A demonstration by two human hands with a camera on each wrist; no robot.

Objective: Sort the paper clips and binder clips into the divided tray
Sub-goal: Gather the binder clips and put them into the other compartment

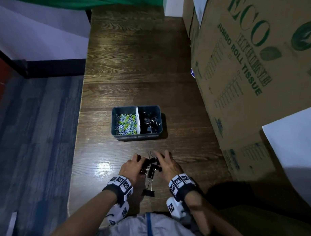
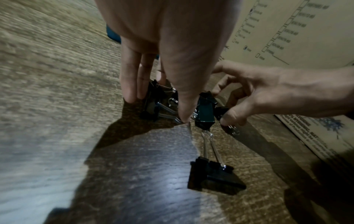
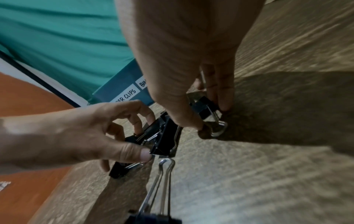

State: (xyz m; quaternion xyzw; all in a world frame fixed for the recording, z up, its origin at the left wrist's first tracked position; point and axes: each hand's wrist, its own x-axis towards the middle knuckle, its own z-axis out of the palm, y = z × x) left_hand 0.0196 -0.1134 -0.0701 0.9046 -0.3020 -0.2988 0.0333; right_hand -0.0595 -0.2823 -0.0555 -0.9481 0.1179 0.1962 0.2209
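A dark divided tray [image 1: 116, 119] stands mid-table. Its left half holds coloured paper clips [image 1: 126, 123] and its right half black binder clips [image 1: 150, 122]. Nearer me lies a cluster of black binder clips [image 1: 152, 166] on the wood. My left hand [image 1: 137, 162] closes thumb and fingers on one binder clip [image 2: 152, 106] from the left side. My right hand [image 1: 161, 159] pinches another binder clip [image 3: 204, 108] at the cluster's right side. A larger clip [image 2: 205, 112] lies between the hands. One more binder clip [image 1: 148, 192] lies alone, closer to me.
A big cardboard box [image 1: 255, 70] printed with green lettering walls off the table's right side. The table's left edge [image 1: 80, 120] drops to a blue floor. The tray's front wall carries white labels [image 3: 126, 95]. Bare wood lies between the tray and the hands.
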